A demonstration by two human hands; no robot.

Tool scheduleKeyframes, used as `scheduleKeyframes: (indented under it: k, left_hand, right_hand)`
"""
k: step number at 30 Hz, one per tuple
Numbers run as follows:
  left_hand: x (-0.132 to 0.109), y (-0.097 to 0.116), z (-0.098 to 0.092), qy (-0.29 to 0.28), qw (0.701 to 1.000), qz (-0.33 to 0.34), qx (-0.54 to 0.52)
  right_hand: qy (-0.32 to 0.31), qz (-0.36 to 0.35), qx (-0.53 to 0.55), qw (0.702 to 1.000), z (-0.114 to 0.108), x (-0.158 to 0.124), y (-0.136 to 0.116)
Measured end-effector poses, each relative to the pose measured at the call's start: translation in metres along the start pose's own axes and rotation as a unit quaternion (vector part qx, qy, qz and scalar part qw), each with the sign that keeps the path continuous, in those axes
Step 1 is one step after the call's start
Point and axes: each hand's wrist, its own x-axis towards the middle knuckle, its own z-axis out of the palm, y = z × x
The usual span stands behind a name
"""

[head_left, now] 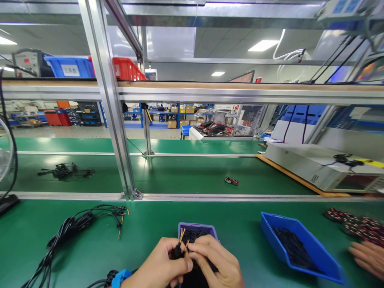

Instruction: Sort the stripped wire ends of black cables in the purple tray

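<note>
Both my hands meet at the bottom centre of the view, over a small purple tray (196, 228) full of black pieces. My left hand (162, 264) pinches a black cable end (179, 250) whose yellow, red and orange wire tips (182, 235) stick upward. My right hand (217, 262) is closed on the same cable end from the right, fingertips touching the left hand's. A blue wrist strap (120, 277) sits on my left wrist.
A bundle of black cables (72, 226) lies on the green mat at left. To the right stands a blue bin (312, 250) of black parts, with another person's hand (367, 258) beyond it. An aluminium frame post (112, 120) rises ahead; a white instrument (324, 168) sits right.
</note>
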Motion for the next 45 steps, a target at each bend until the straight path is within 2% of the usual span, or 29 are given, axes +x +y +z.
scheduleKeyframes:
  k: [5, 8, 13, 16, 18, 20, 24, 27, 30, 35, 41, 45]
  left_hand:
    - [0.001, 0.000, 0.000, -0.031, 0.999, -0.001, 0.016]
    - [0.000, 0.003, 0.000, -0.021, 1.000, 0.006, 0.008]
    - [-0.001, 0.008, 0.000, -0.008, 1.000, 0.020, 0.000]
    - [-0.001, 0.007, -0.003, -0.003, 1.000, 0.028, 0.003]
    - [-0.001, 0.006, -0.004, -0.012, 0.999, 0.034, 0.016]
    - [-0.003, 0.006, -0.005, -0.027, 0.999, 0.035, 0.023]
    - [-0.006, 0.006, -0.006, -0.036, 0.999, 0.032, -0.026]
    - [-0.006, 0.003, -0.006, -0.027, 0.996, 0.055, -0.057]
    - [-0.004, 0.002, -0.008, -0.009, 0.997, 0.070, -0.044]
    - [-0.003, 0.005, -0.008, -0.006, 0.999, 0.047, -0.001]
    - [-0.001, -0.003, -0.007, -0.006, 0.999, 0.046, -0.012]
    - [0.000, 0.000, -0.007, 0.001, 0.999, 0.045, -0.024]
  right_hand:
    - [-0.010, 0.040, 0.027, 0.999, 0.000, 0.005, -0.004]
    - [0.001, 0.046, 0.026, 0.999, 0.000, 0.006, -0.004]
    - [0.045, 0.095, -0.050, 0.993, -0.010, 0.005, 0.000]
    - [-0.016, 0.127, -0.073, 0.989, -0.015, 0.005, 0.000]
    - [-0.072, 0.155, -0.036, 0.985, -0.014, 0.005, -0.002]
    - [-0.099, 0.197, 0.008, 0.975, -0.010, 0.003, -0.002]
    - [-0.080, 0.285, 0.088, 0.951, -0.003, -0.004, 0.002]
    - [-0.075, 0.324, 0.163, 0.929, -0.003, -0.007, 0.008]
    - [-0.076, 0.325, 0.162, 0.929, -0.004, -0.008, 0.011]
    - [-0.072, 0.303, 0.151, 0.938, -0.003, -0.007, 0.009]
    - [-0.109, 0.219, 0.105, 0.964, -0.001, -0.004, 0.001]
    - [-0.120, 0.193, 0.078, 0.971, -0.008, 0.000, -0.001]
